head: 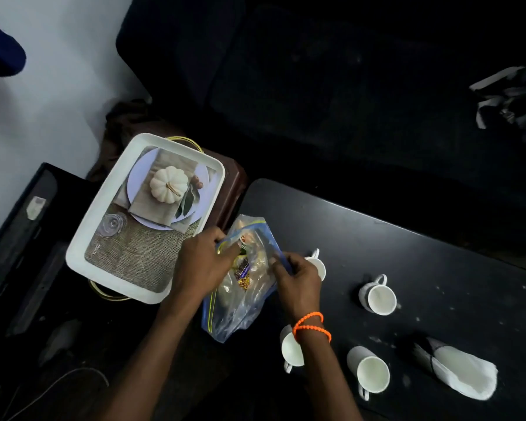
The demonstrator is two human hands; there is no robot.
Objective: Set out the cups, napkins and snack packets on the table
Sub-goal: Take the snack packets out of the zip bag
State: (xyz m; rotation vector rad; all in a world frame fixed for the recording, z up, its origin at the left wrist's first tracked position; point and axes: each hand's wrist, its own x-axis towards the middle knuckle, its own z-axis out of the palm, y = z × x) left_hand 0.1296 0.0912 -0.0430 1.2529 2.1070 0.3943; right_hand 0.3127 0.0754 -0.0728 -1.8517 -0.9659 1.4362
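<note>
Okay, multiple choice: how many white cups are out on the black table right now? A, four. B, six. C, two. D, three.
A: four cups stand on the table: one behind the right hand, one further right, one under the wrist, one nearest the camera.

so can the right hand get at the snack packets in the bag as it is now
Probably yes. Both hands hold the bag mouth open, the right hand at its near edge, and the packets lie uncovered just inside, though it would have to let go first.
</note>
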